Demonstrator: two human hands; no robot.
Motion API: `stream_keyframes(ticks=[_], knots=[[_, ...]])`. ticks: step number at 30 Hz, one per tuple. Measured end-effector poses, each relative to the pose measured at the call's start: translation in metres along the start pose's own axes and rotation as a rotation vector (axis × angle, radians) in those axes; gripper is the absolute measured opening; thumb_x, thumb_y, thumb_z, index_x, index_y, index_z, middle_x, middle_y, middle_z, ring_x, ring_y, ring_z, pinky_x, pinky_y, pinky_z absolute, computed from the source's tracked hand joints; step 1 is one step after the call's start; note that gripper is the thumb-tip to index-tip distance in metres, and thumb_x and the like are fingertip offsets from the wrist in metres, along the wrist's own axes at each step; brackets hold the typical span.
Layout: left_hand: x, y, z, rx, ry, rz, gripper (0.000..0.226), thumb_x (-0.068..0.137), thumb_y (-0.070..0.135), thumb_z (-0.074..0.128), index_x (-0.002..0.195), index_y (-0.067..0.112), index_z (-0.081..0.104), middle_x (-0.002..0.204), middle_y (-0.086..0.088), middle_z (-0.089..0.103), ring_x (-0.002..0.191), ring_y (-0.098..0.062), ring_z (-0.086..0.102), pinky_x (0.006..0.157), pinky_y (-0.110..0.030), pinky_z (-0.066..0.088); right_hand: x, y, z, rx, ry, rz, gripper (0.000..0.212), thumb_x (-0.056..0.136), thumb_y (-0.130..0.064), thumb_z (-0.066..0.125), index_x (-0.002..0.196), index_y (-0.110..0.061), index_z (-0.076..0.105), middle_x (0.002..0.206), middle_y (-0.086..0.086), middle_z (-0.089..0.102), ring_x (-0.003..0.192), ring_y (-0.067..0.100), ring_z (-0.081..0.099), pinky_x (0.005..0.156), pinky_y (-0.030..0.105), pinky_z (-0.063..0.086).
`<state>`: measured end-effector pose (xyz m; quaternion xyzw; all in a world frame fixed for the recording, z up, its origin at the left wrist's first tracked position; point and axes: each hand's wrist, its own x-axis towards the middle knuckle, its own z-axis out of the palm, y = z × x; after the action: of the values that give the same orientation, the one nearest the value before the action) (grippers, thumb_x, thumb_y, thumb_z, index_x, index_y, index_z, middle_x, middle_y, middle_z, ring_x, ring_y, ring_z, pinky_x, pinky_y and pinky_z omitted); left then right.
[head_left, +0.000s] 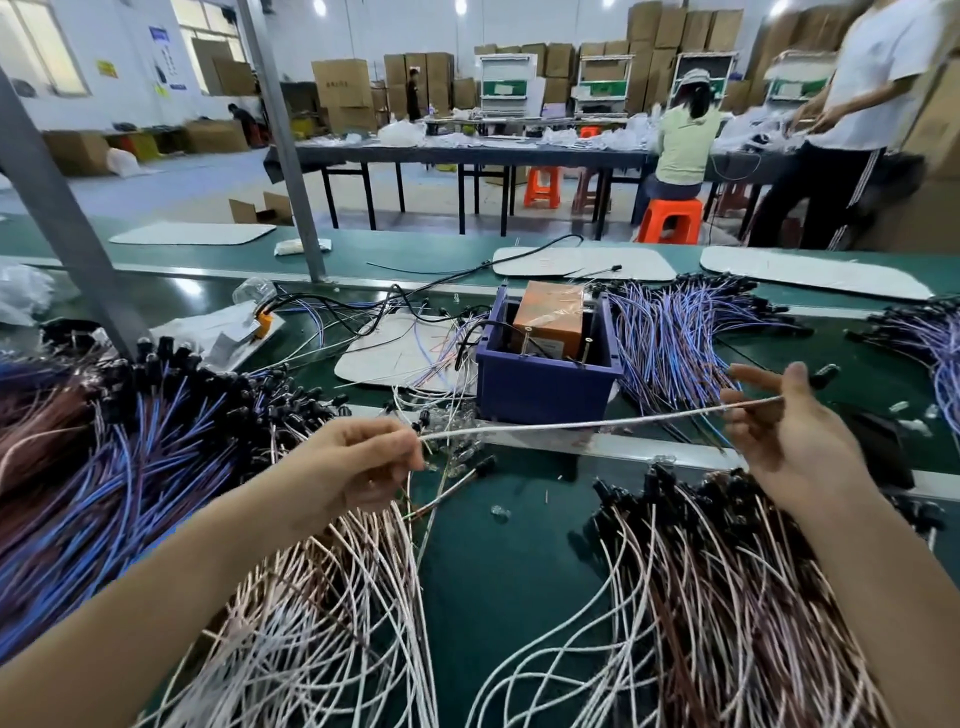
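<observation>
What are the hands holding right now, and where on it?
One thin pale twisted wire, stretched between them: the left hand pinches one end, the right hand pinches near the other.

Your left hand (363, 462) and right hand (779, 431) are bare (forearms too), uncovered as far as they show.

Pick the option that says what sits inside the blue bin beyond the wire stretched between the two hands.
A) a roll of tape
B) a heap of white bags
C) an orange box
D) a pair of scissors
C: an orange box under clear film stands in the blue bin, just beyond the pale wire that the left hand and right hand pinch.
</observation>
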<state>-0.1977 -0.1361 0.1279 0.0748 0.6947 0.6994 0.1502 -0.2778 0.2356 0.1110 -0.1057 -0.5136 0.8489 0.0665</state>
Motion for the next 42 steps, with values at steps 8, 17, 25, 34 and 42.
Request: stream_keyframes(ticks=[8, 17, 25, 34, 42], knots=[[0.009, -0.003, -0.017, -0.522, 0.278, 0.005, 0.018, 0.076, 0.023, 0.07, 0.069, 0.008, 0.077, 0.078, -0.005, 0.063, 0.056, -0.009, 0.057, 0.054, -0.013, 0.053, 0.007, 0.013, -0.007, 0.021, 0.009, 0.073, 0.045, 0.102, -0.041, 0.036, 0.087, -0.013, 0.068, 0.058, 0.002, 0.069, 0.05, 0.007, 0.065, 0.048, 0.016, 0.052], [0.02, -0.007, -0.025, -0.875, 0.39, 0.147, 0.018, 0.076, 0.024, 0.068, 0.068, 0.008, 0.07, 0.069, 0.0, 0.064, 0.056, -0.005, 0.061, 0.055, -0.01, 0.052, 0.005, 0.019, -0.013, 0.391, 0.01, 0.207, 0.034, 0.09, -0.001, 0.054, 0.061, 0.0, 0.07, 0.068, 0.008, 0.068, 0.067, 0.02, 0.072, 0.062, 0.025, 0.058], [0.024, -0.007, -0.032, -0.987, 0.482, 0.209, 0.013, 0.075, 0.014, 0.066, 0.082, 0.003, 0.062, 0.08, -0.007, 0.068, 0.065, -0.008, 0.065, 0.062, -0.012, 0.053, -0.004, 0.007, -0.01, 0.494, -0.107, 0.258, 0.035, 0.048, -0.022, 0.083, 0.071, 0.002, 0.074, 0.081, 0.012, 0.07, 0.082, 0.022, 0.071, 0.072, 0.026, 0.058], [0.031, -0.014, -0.052, -0.958, 0.625, 0.183, 0.027, 0.073, 0.005, 0.059, 0.099, 0.004, 0.059, 0.079, -0.007, 0.069, 0.063, -0.007, 0.065, 0.063, -0.012, 0.053, -0.005, 0.018, -0.015, 0.182, -0.348, 0.215, 0.029, 0.081, -0.013, 0.056, 0.105, -0.011, 0.073, 0.089, 0.001, 0.07, 0.07, 0.008, 0.064, 0.066, 0.021, 0.057], [0.056, -0.001, -0.044, -0.459, 0.721, 0.048, 0.013, 0.094, 0.018, 0.056, 0.093, 0.023, 0.068, 0.079, 0.007, 0.073, 0.064, -0.008, 0.056, 0.054, -0.022, 0.048, -0.002, 0.015, 0.011, -0.259, -0.204, 0.119, 0.025, 0.094, -0.024, 0.052, 0.094, -0.01, 0.073, 0.057, 0.002, 0.06, 0.045, 0.013, 0.056, 0.043, 0.024, 0.05]])
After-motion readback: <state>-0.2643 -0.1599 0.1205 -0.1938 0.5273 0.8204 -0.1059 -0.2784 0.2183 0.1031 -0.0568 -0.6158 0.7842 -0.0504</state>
